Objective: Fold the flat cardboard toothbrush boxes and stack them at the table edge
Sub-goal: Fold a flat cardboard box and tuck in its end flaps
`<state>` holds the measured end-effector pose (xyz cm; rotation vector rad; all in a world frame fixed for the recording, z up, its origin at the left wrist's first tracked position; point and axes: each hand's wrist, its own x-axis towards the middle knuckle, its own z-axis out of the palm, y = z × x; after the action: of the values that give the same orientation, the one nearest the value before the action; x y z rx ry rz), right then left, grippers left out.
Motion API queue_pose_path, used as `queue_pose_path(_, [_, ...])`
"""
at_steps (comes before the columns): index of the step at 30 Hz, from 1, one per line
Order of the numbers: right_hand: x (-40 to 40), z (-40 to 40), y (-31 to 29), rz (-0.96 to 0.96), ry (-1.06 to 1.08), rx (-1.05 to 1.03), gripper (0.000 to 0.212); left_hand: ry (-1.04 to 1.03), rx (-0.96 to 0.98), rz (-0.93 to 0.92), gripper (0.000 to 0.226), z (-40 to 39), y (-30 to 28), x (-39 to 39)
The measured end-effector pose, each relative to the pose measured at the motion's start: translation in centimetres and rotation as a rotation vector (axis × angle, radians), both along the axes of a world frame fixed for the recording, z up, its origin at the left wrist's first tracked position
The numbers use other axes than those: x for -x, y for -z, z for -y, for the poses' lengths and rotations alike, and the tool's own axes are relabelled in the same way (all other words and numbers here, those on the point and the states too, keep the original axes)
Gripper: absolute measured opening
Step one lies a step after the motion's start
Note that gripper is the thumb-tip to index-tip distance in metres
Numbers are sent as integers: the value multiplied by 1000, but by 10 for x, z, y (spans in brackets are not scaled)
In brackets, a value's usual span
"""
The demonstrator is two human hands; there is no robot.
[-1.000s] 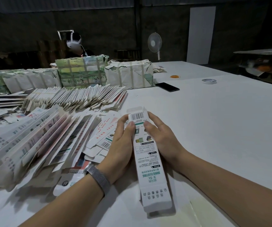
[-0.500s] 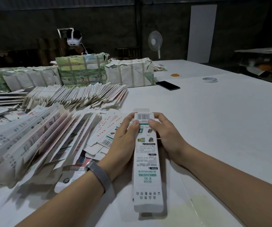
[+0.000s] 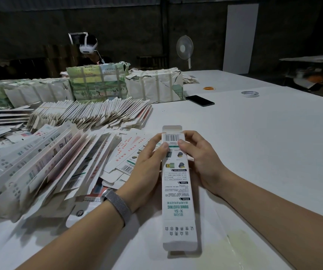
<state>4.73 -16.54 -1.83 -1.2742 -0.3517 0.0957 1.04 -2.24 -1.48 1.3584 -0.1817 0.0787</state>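
The left hand (image 3: 147,168) and right hand (image 3: 201,162) both grasp the far end of a long white toothbrush box (image 3: 178,191), thumbs pressed on its barcode face, fingers curled round its sides. The box lies lengthwise near the table's (image 3: 254,143) near edge, its top flap open at the far end. A metal watch band (image 3: 117,205) circles the left wrist. Fanned flat boxes (image 3: 45,162) spread along the left side, wrapped bundles (image 3: 98,82) behind them. A phone (image 3: 200,100) and tape roll (image 3: 250,93) sit toward the far right.
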Motion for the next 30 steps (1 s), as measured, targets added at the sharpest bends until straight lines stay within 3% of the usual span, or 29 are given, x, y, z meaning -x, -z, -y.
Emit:
queue_pose_path(6, [1,1,0,104,79,31,28,24,4,11,23,0,3,1])
queue_pose_path(10, [1,1,-1,121,73,41,38,12,12,42,30,-3,5,1])
queue_pose_path(21, [1,2,0,157,65,76,30,43,17,38,27,-4,3,1])
queue_pose_path(30, [-2,-2,-1,70,26,104,18,43,5,37,24,-5,7,-1])
